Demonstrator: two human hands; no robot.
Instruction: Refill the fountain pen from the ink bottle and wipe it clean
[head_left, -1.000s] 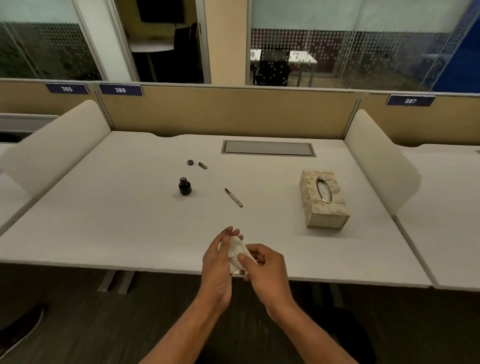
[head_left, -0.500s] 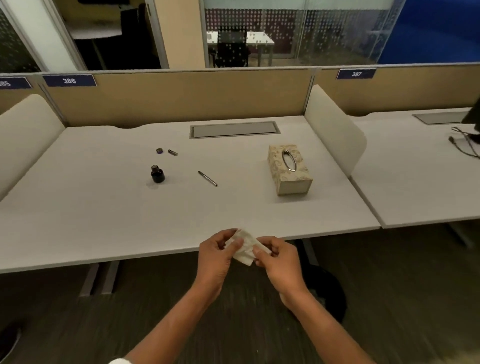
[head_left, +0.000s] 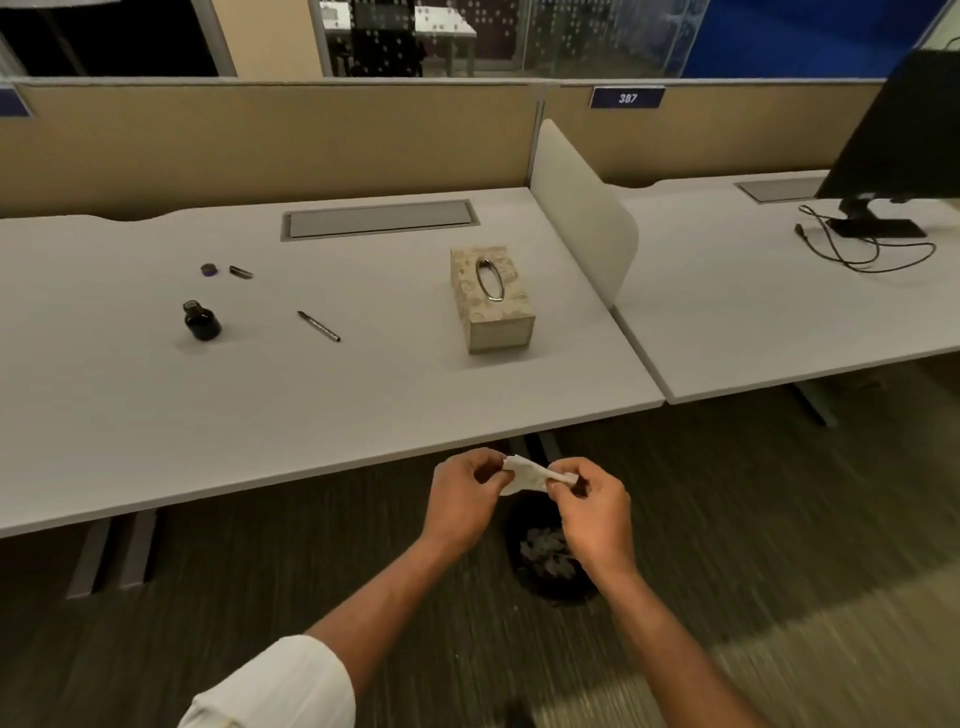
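White tissue (head_left: 524, 475): small and crumpled, held in the air between both hands, off the near edge of the worktop (head_left: 363, 405).
Left hand (head_left: 462, 499): fingers curled, pinching the tissue's left end.
Right hand (head_left: 592, 512): thumb and fingertips pinching the right end.
Bin (head_left: 545, 566): round and dark, on the floor just below the hands, with pale scraps inside.
Pen (head_left: 318, 326): lies flat on the worktop between ink bottle (head_left: 201, 321) and tissue box (head_left: 491, 299), apart from both.
Ink bottle: upright, left of the pen. Its mouth looks open. A small round cap (head_left: 209, 269) and a short dark piece (head_left: 241, 272) lie behind it.
Step, as judged: binning the used tissue.
Doing it well: fold any inked face inward and centre the wad over the bin. Let go with both hands together so it drops inside. Check fingertips for ink before touching the pen.
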